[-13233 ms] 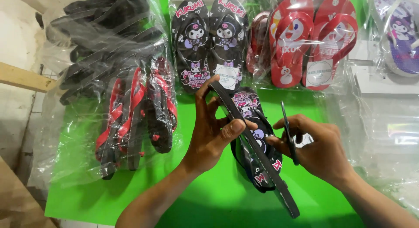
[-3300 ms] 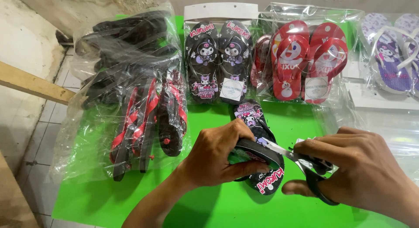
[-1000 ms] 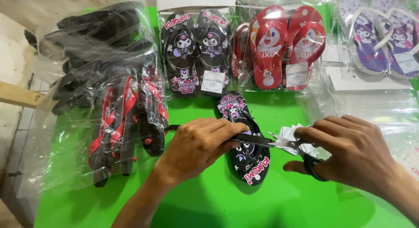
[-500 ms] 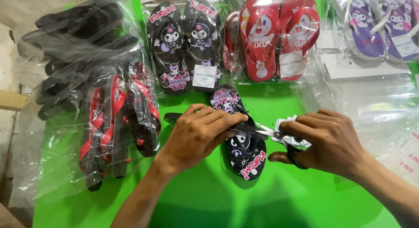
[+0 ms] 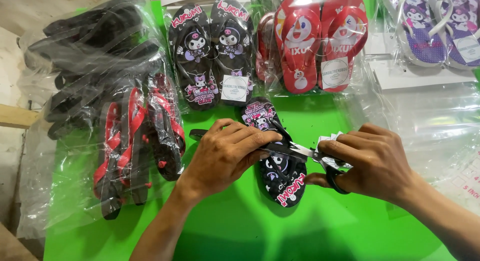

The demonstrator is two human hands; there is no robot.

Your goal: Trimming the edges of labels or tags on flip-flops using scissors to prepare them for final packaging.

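At the far left of the green bench, lying heaped: a clear bag of black sandals, and just below it another clear bag of black-and-red sandals. Toward the middle, pressing down: the left hand, fingers curled together over the strap of a loose black cartoon-printed sandal, resting sole-down on the bench with its toe end pointing toward the packs behind. Behind it, lying flat in plastic: a packed pair of black sandals, then a packed pair of red sandals. Right of the loose sandal, gripping scissors: the right hand, fingers wrapped through the dark handles, blades reaching left to the strap just beside the left fingertips; blades open or closed, impossible to tell. Also pinched in that hand, some small white tags. At the far right, lying in plastic: purple sandals and empty clear bags.
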